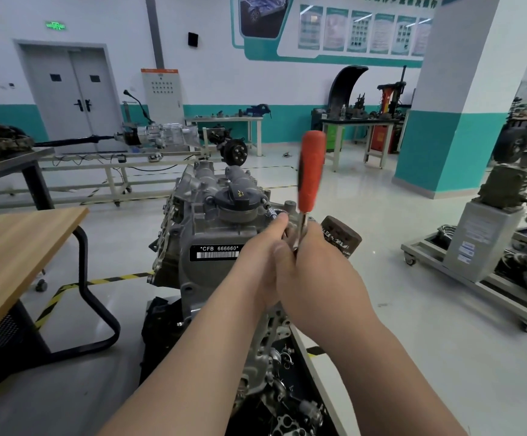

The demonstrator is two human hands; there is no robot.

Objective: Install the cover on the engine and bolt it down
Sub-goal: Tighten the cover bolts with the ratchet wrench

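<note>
Both hands are bunched together on the wrench (pixel 311 171). The right hand (pixel 315 272) is curled round its bare metal shaft low down, and the left hand (pixel 262 262) is pressed against it, fingers curled up to the wrench's head with one fingertip on the socket end. How firmly that left hand pinches is hidden behind the right.

Just past the knuckles the socket meets a bolt (pixel 268 210) at the upper right edge of the cover (pixel 190 221). The cover sits seated on the engine (pixel 174 262), its barcode label facing the person and the black oil cap (pixel 232 196) on top. The orange handle stands nearly upright (and blurred) above the hands. A rusty oil filter (pixel 340 236) pokes out just beside the right hand.

To the left stands a wooden table (pixel 14 247); far off are workbenches and a grey double door (pixel 73 96).

My worry is the high grip — with the right hand so close to the head there is little leverage. A hard pull could tip the socket off the bolt, rounding it or driving knuckles into the filter. A bolt started crooked would also cross-thread.
</note>
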